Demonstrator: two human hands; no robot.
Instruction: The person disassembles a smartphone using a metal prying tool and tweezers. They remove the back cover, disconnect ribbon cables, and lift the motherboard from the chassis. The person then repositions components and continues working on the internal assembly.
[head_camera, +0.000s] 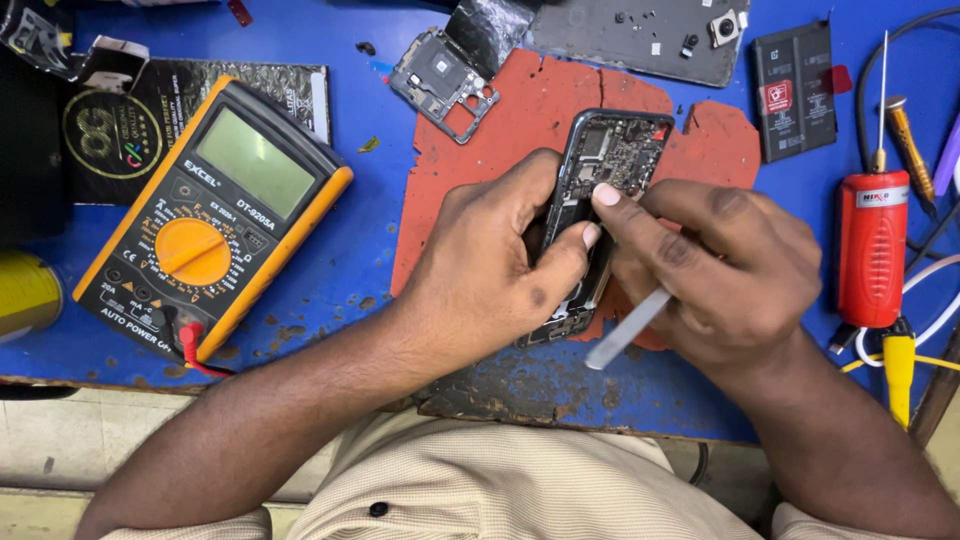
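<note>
Leftmost, a yellow roll (25, 295) was seen at the edge of the blue table (360, 250), partly cut off; beside it an orange-edged multimeter (215, 215) was laid at a slant, with red and black leads plugged in at its lower end, and a dark packet (110, 130) was tucked under its upper corner; further along, a small metal frame (445, 82) was set at the upper rim of a worn red mat (520, 110); the left hand (490, 265) was closed around the left edge of an opened phone (612, 165), which was held tilted over the mat with its circuit board exposed, the thumb being pressed against its side; the right hand (715, 270) was closed on a slim whitish tool (628, 328), whose tip was hidden behind the fingers at the phone's interior, while its free end was pointed down toward the table's near edge; above, a grey back panel (640, 35) was laid flat; to the right a black battery (795, 90) was placed on the table; last, a red cylindrical tool (872, 245) with a thin metal tip was laid upright near the right edge, with a brass-handled tool (908, 145) just beside it.
</note>
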